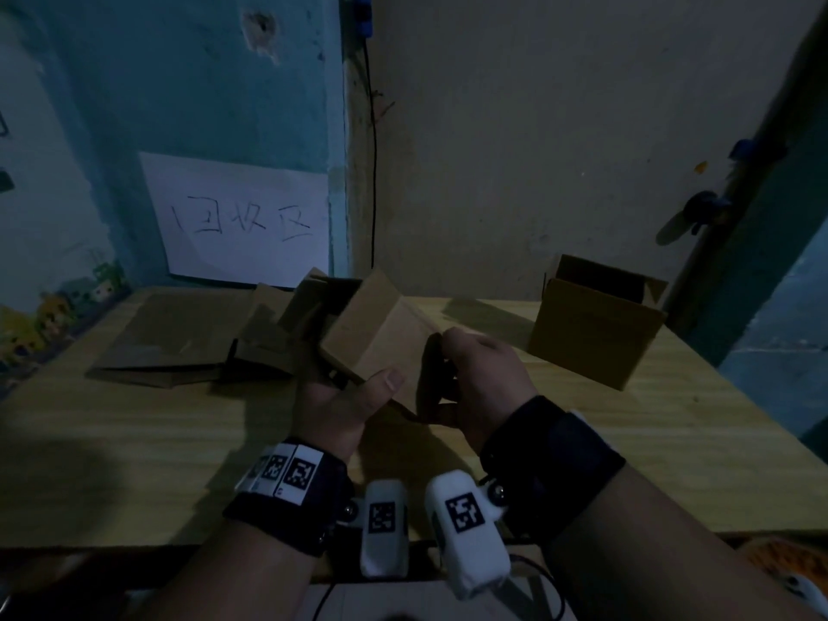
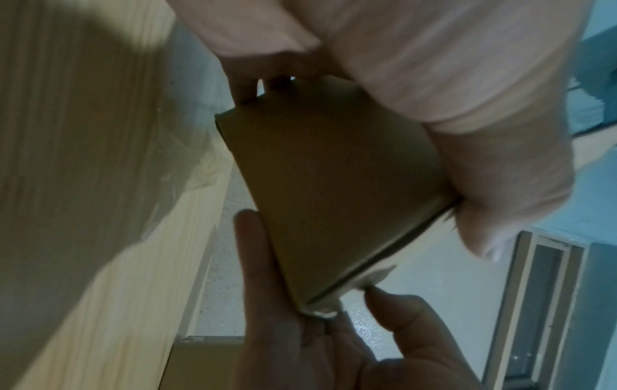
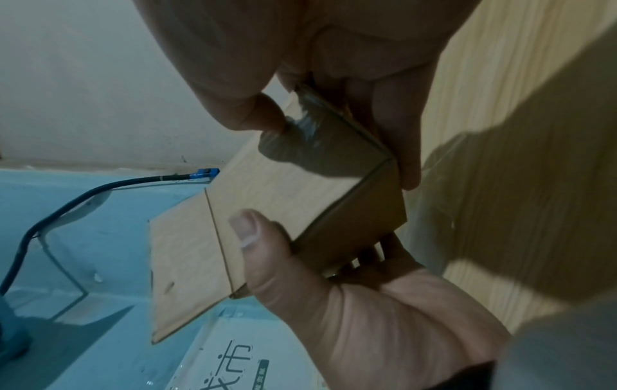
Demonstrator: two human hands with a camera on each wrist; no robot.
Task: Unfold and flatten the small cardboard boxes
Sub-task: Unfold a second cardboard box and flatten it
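Observation:
A small brown cardboard box (image 1: 372, 333) is held in both hands above the wooden table (image 1: 134, 441), its far flaps open. My left hand (image 1: 358, 392) grips the near left side, thumb on top and fingers underneath. My right hand (image 1: 452, 365) pinches the near right end. In the left wrist view the box (image 2: 333, 184) sits between my left fingers (image 2: 257, 264) and thumb. In the right wrist view the right thumb and fingers (image 3: 400, 137) pinch a taped corner of the box (image 3: 284, 195), and the left thumb presses on its panel.
A stack of flattened cardboard (image 1: 179, 342) lies at the back left of the table. An upright open box (image 1: 596, 333) stands at the back right. A paper sign (image 1: 242, 221) hangs on the blue wall, and a black cable (image 1: 373, 150) runs down the corner.

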